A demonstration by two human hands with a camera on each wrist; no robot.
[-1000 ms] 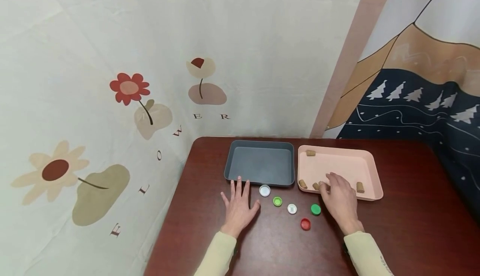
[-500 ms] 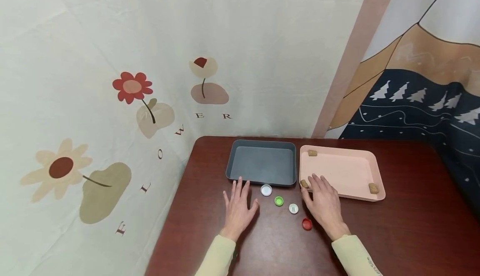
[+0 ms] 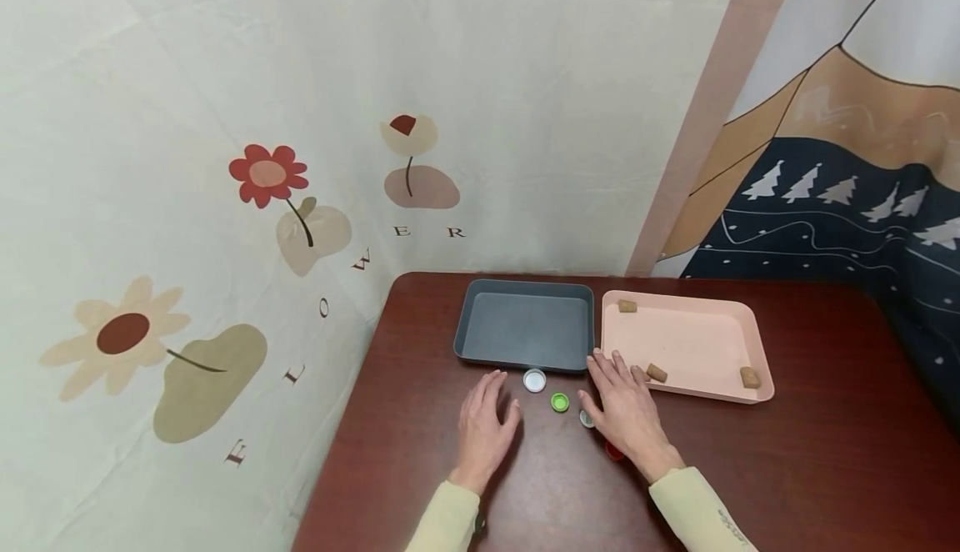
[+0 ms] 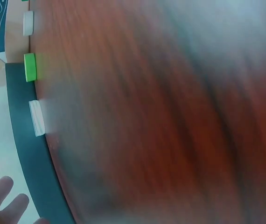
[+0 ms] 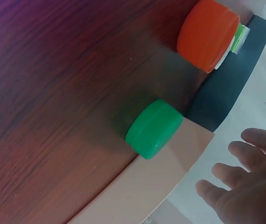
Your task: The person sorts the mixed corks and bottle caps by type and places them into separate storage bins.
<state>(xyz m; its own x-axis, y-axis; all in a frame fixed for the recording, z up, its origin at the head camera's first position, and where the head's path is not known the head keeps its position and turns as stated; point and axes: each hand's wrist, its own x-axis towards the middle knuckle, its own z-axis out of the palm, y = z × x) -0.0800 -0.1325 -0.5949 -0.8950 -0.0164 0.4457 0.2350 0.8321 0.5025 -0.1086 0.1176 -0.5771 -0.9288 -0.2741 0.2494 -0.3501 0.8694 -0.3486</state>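
My left hand [image 3: 483, 434] is over the table just in front of the dark grey tray [image 3: 523, 285], fingers loosely bent and holding nothing. My right hand [image 3: 628, 414] reaches over the caps with its fingers stretched out, fingertips at the pink tray's [image 3: 686, 299] near left corner. Under its thumb side a white cap [image 3: 586, 419] and a red cap [image 3: 613, 453] are partly covered. A light green cap [image 3: 559, 402] and another white cap [image 3: 534, 380] lie between both hands. The right wrist view shows a darker green cap [image 5: 154, 128], hidden in the head view.
Inside the pink tray lie brown cork stoppers: one cork [image 3: 627, 306] at the far left, a second cork [image 3: 656, 373] by the near edge, a third cork [image 3: 750, 378] at the near right. A printed curtain [image 3: 525, 160] hangs behind the dark red table [image 3: 555, 510].
My right hand has moved left from inside the pink tray toward the caps. The near-right cork has shifted right and turned. My left hand has drawn back slightly, its fingers closer together.
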